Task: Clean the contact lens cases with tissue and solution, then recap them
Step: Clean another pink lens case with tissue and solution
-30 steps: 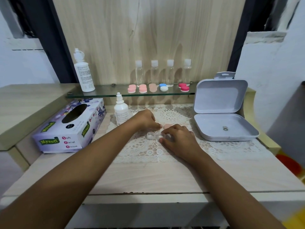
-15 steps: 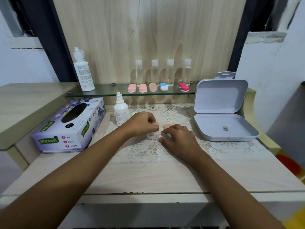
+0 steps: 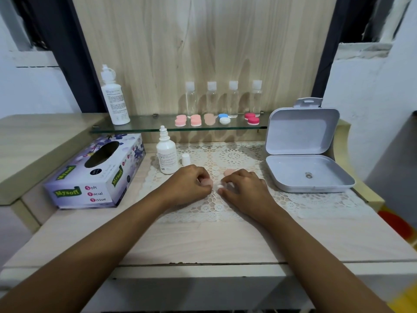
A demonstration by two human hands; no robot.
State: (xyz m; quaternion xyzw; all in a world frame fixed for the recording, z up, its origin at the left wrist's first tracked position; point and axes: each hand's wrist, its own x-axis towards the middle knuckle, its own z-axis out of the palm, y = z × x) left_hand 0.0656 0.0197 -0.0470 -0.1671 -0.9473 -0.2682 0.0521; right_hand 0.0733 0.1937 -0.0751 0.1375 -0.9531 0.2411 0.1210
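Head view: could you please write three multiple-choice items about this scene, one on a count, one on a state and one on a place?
1. How many clear bottles stand on the glass shelf?
A two
B four
C six

2. The grey box is:
A open
B shut
C upside down

3. The tissue box stands:
A on the glass shelf
B inside the grey box
C left of the lace mat

Key: 1 B, four white-capped bottles stand in a row. 2 A, its lid is raised upright. 3 C, it sits beside the mat's left edge.
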